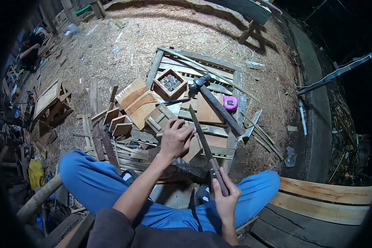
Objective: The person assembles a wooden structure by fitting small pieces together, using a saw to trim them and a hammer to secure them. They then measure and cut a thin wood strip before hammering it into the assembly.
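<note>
My right hand [226,198] is wrapped around the handle of a long knife [203,138]. Its narrow dark blade points up and away from me, passing just right of my left hand [177,138]. The fingers of that hand are curled closed around something small and pale, mostly hidden by them. Beneath it are wooden pieces on a slatted wooden pallet [155,68]. Beyond the knife lies a hammer [217,103] with a long handle, and a pink tape measure [230,103] sits beside it.
A small wooden box [169,84] holds nails or screws. Close by lie a dark pen-like tool [172,101] and brown wood pieces [136,101]. A wooden stool [51,103] stands left on shavings-covered ground; another person [30,47] sits farther back. Planks [326,198] are at right.
</note>
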A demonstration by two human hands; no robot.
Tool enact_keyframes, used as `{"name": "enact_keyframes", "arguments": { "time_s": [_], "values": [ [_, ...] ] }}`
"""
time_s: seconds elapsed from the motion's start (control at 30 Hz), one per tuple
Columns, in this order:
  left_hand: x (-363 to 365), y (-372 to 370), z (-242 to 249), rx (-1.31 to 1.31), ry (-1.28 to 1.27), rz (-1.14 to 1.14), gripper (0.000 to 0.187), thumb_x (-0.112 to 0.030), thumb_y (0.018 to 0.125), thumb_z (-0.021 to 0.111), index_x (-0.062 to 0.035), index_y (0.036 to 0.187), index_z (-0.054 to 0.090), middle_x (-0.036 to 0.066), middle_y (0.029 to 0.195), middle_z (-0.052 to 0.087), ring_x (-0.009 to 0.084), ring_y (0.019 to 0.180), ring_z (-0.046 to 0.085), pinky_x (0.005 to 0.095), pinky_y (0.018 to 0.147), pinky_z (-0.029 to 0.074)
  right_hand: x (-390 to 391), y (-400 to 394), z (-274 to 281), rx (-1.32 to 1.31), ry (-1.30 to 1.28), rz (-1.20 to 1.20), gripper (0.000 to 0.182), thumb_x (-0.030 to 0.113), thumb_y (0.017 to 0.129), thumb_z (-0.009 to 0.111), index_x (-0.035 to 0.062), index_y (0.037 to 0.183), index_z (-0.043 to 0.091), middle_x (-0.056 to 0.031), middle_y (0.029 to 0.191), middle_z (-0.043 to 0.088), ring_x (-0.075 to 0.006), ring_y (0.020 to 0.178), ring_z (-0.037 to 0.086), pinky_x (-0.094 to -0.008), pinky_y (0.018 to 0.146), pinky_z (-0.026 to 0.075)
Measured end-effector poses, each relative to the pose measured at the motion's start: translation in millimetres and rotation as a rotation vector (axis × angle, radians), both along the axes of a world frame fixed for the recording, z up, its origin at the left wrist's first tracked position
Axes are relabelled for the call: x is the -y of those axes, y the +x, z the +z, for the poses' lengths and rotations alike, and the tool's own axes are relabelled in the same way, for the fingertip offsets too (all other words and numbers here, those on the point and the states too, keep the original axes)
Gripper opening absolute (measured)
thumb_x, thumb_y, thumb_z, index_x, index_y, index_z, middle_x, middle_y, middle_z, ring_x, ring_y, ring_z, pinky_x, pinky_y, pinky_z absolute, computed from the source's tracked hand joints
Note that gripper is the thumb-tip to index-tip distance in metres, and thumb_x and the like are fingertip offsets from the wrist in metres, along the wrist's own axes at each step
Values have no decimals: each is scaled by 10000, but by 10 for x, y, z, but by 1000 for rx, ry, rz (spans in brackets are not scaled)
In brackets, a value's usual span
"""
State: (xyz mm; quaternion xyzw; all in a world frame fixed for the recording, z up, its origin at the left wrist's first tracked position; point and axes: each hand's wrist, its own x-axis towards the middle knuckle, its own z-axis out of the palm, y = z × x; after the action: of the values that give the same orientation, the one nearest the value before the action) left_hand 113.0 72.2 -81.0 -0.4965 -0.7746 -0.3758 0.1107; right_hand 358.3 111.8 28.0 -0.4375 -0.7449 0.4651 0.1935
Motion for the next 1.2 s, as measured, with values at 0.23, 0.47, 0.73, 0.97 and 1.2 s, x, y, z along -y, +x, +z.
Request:
{"name": "enact_keyframes", "arguments": {
  "time_s": [0.23,0.47,0.73,0.97,1.2],
  "values": [
    [-3,3,13,34,14,23,118,-142,843,796,-75,931,756,70,893,748,279,1019,677,451,998,482,-63,-438,-135,-90,63,24,407,84,959,746,-24,1348,692,-238,1131,775,-241,1007,769,-351,874,574],
    [28,2,51,-16,6,-16,118,-128,836,792,-67,929,753,86,894,736,295,1010,671,452,998,485,58,-232,-129,-59,87,-14,430,80,960,747,-18,1373,683,-166,1102,790,-109,923,688,-301,815,562],
    [9,2,2,49,-20,31,151,-141,814,768,-87,952,735,74,923,750,267,1062,666,461,1033,465,34,-113,-93,-51,48,9,414,28,941,741,-44,1346,688,-220,1173,776,-230,1042,763,-349,893,573],
    [17,8,80,53,-9,37,132,-136,841,792,-79,959,777,74,899,747,279,1008,685,454,990,493,-126,-550,-165,-60,65,46,412,67,952,752,-29,1348,692,-229,1184,770,-236,1042,759,-351,881,571],
    [-3,22,32,41,-2,12,116,-123,847,784,-72,942,741,74,888,736,281,1004,675,464,985,483,20,-14,-112,-39,-27,-41,422,33,939,752,-36,1351,689,-223,1178,774,-209,1054,754,-342,890,572]
  ]
}}
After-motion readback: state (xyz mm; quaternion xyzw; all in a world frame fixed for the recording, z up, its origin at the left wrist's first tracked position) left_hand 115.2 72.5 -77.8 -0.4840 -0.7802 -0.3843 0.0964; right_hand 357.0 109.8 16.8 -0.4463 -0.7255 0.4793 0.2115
